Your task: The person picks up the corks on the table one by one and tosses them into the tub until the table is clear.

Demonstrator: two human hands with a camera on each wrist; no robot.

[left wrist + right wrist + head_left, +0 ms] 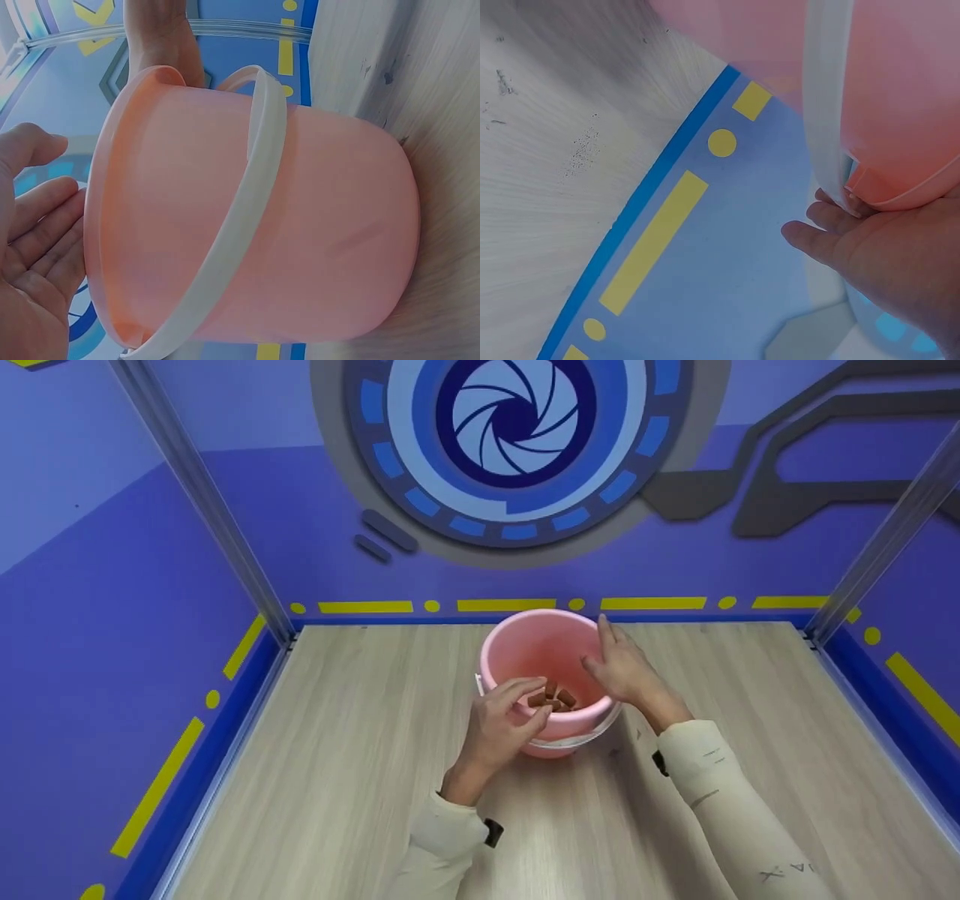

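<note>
A pink bucket [536,641] stands upright on the table, its white handle [247,202] hanging down the near side. Several small brown pieces [566,699] lie at its bottom. At the near left rim, my left hand [499,724] reaches over the opening with fingers loosely bent and thumb apart; nothing shows between them. My right hand [628,669] grips the right rim, thumb on the inside and fingers on the outside. In the right wrist view those fingers [825,236] show close to the handle's end, and the thumb is hidden.
The wood-grain table [360,780] meets a blue and purple printed wall [262,525] just behind the bucket. Metal posts [202,499] rise at the back corners, and side panels flank the table. Dark marks [502,82] spot the tabletop.
</note>
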